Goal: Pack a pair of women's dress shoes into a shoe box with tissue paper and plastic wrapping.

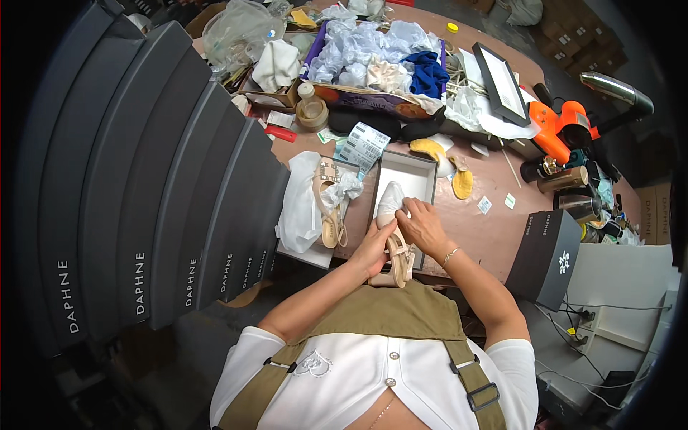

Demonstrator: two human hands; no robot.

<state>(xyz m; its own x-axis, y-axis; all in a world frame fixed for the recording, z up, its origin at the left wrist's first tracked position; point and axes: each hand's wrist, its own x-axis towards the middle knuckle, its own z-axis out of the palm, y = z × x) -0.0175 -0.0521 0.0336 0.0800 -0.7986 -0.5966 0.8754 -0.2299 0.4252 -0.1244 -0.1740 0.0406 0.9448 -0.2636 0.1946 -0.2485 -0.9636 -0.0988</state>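
Your left hand (373,251) cradles the beige heeled sandal (398,258) from beneath over the near end of the open grey shoebox (423,172), your right hand (423,226) pressing its white tissue stuffing (390,201), so treat it as light, stiff-soled, soft-strapped, best held by the sole.

Both hands hide most of the beige sandal (396,259).
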